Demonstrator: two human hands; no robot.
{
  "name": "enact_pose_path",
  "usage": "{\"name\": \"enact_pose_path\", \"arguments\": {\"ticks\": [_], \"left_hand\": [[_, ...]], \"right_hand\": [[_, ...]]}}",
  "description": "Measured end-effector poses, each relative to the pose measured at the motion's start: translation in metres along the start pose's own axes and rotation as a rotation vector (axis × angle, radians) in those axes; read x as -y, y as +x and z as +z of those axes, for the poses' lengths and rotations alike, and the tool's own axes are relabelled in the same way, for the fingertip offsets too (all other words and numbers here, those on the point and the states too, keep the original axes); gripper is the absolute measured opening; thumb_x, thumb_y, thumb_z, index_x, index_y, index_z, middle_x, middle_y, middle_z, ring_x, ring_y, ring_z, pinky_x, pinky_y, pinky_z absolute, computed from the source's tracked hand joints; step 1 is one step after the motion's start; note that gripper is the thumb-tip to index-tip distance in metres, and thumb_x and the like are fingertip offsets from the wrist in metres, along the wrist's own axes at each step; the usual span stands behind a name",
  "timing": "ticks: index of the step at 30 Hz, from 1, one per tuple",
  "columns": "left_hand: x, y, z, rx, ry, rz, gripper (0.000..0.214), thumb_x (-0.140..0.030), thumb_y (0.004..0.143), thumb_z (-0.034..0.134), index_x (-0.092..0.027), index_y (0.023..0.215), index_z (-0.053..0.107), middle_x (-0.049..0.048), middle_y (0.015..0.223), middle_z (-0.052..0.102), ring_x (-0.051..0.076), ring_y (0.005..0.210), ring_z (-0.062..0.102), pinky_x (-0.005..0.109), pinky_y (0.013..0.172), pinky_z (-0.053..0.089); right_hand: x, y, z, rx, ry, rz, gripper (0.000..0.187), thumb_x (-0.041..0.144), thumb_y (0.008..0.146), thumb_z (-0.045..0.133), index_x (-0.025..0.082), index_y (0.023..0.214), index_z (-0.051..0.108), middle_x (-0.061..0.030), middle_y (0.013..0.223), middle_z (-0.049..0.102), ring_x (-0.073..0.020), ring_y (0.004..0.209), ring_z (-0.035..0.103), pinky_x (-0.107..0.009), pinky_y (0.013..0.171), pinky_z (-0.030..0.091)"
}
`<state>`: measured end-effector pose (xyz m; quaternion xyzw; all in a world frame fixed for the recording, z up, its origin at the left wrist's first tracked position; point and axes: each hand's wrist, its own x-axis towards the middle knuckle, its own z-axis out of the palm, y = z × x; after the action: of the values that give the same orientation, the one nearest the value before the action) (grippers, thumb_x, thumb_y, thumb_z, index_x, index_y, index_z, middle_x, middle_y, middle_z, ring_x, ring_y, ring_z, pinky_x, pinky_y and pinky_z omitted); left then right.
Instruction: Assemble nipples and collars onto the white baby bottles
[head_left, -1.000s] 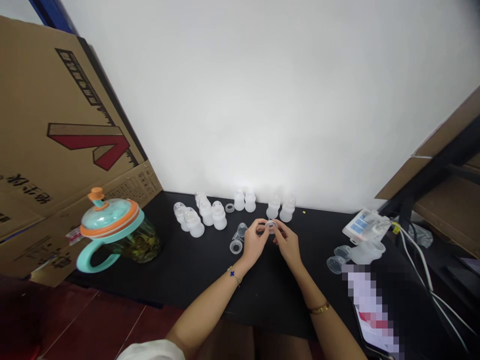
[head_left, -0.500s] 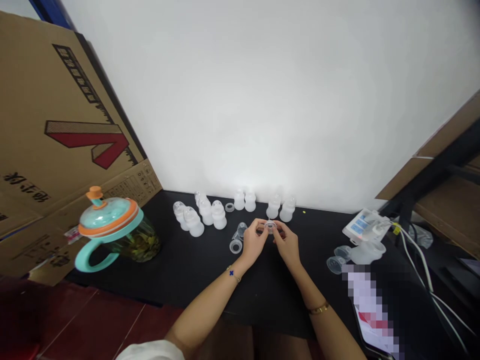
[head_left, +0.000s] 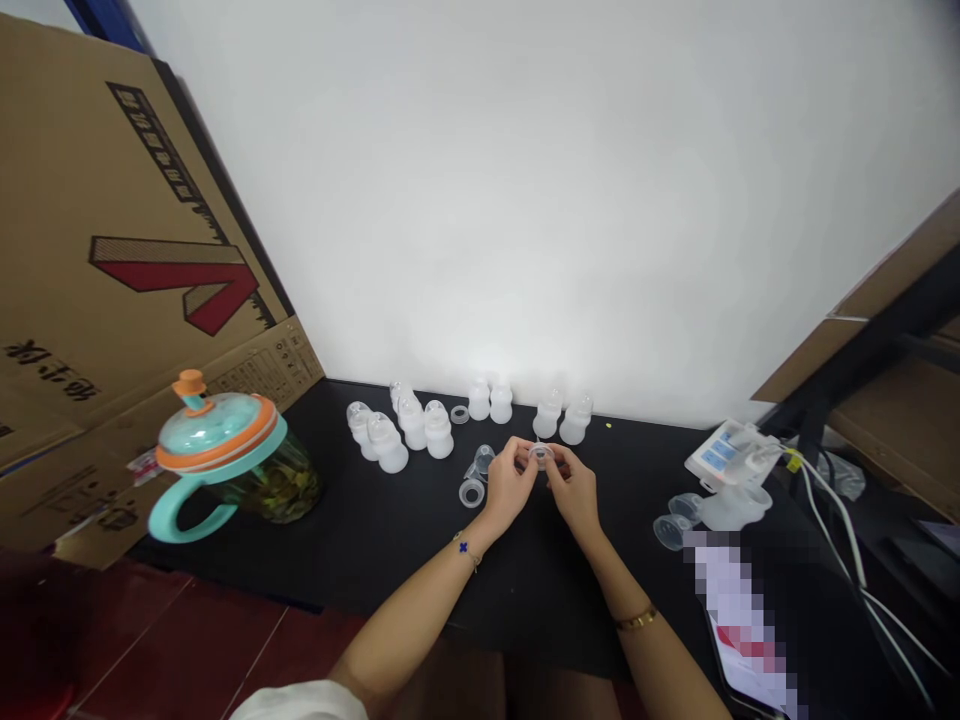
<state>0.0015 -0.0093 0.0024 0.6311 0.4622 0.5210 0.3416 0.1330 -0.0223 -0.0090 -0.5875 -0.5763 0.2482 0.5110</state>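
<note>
Between my fingertips is a translucent bottle collar ring (head_left: 541, 452), gripped from both sides. My left hand (head_left: 512, 478) pinches its left side, and my right hand (head_left: 571, 486) its right side. Whether a nipple sits inside the ring is too small to tell. Left of my left hand, another collar ring (head_left: 471, 493) lies flat on the black table (head_left: 405, 540), with clear bottle caps (head_left: 484, 460) just behind it. Two white baby bottles (head_left: 576, 418) stand beyond my hands, and two more bottles (head_left: 500, 401) stand to their left.
Several capped baby bottles (head_left: 390, 445) are grouped at the left, near a loose ring (head_left: 459, 414). A large teal jug (head_left: 232, 460) stands at the far left before a cardboard box (head_left: 150, 300). A white device (head_left: 731, 455), cables, clear cups (head_left: 670, 532) and a phone (head_left: 742, 640) lie right.
My hands stay in nearly the same place, both holding the ring. The ring seems slightly tilted compared with before; nothing else has visibly moved.
</note>
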Motion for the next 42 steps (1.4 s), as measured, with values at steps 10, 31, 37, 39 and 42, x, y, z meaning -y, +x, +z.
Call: {"name": "enact_pose_path", "arguments": {"ticks": [10, 31, 37, 39, 42], "left_hand": [[-0.0008, 0.0004, -0.0004, -0.008, 0.014, 0.013, 0.017, -0.038, 0.091, 0.058, -0.022, 0.088, 0.061, -0.0022, 0.069, 0.061, 0.014, 0.062, 0.057, 0.025, 0.061, 0.042], [-0.0011, 0.0017, -0.0018, -0.001, 0.062, 0.033, 0.015, -0.034, 0.090, 0.056, -0.021, 0.084, 0.061, -0.0049, 0.063, 0.051, 0.012, 0.057, 0.048, 0.024, 0.057, 0.036], [-0.0017, 0.0022, -0.0027, 0.013, 0.074, 0.029, 0.015, -0.033, 0.090, 0.056, -0.020, 0.085, 0.061, -0.0055, 0.063, 0.049, 0.011, 0.057, 0.046, 0.023, 0.057, 0.034], [-0.0019, 0.0023, -0.0027, 0.013, 0.074, 0.029, 0.016, -0.033, 0.090, 0.055, -0.020, 0.084, 0.061, -0.0054, 0.063, 0.049, 0.011, 0.057, 0.045, 0.023, 0.058, 0.033], [-0.0019, 0.0024, -0.0025, 0.014, 0.073, 0.029, 0.016, -0.034, 0.089, 0.056, -0.020, 0.084, 0.062, -0.0052, 0.063, 0.049, 0.011, 0.057, 0.044, 0.023, 0.057, 0.032]], "right_hand": [[-0.0015, 0.0000, 0.0011, 0.002, 0.026, 0.007, 0.041, 0.054, 0.088, 0.057, 0.020, 0.105, 0.071, -0.0070, 0.090, 0.076, -0.0175, 0.060, 0.061, -0.028, 0.055, 0.051], [-0.0026, -0.0002, 0.0013, 0.023, 0.044, 0.013, 0.039, 0.054, 0.087, 0.058, 0.019, 0.099, 0.070, -0.0073, 0.087, 0.075, -0.0185, 0.062, 0.063, -0.027, 0.055, 0.051], [-0.0031, 0.0011, 0.0017, 0.032, 0.043, 0.008, 0.038, 0.054, 0.087, 0.058, 0.019, 0.098, 0.070, -0.0067, 0.085, 0.075, -0.0184, 0.062, 0.063, -0.027, 0.054, 0.050], [-0.0032, 0.0010, 0.0015, 0.037, 0.041, 0.006, 0.037, 0.053, 0.088, 0.057, 0.020, 0.098, 0.070, -0.0066, 0.086, 0.075, -0.0187, 0.062, 0.063, -0.027, 0.055, 0.051], [-0.0025, 0.0006, 0.0010, 0.040, 0.031, 0.009, 0.036, 0.053, 0.088, 0.057, 0.020, 0.098, 0.070, -0.0066, 0.086, 0.075, -0.0189, 0.063, 0.064, -0.027, 0.055, 0.051]]}}
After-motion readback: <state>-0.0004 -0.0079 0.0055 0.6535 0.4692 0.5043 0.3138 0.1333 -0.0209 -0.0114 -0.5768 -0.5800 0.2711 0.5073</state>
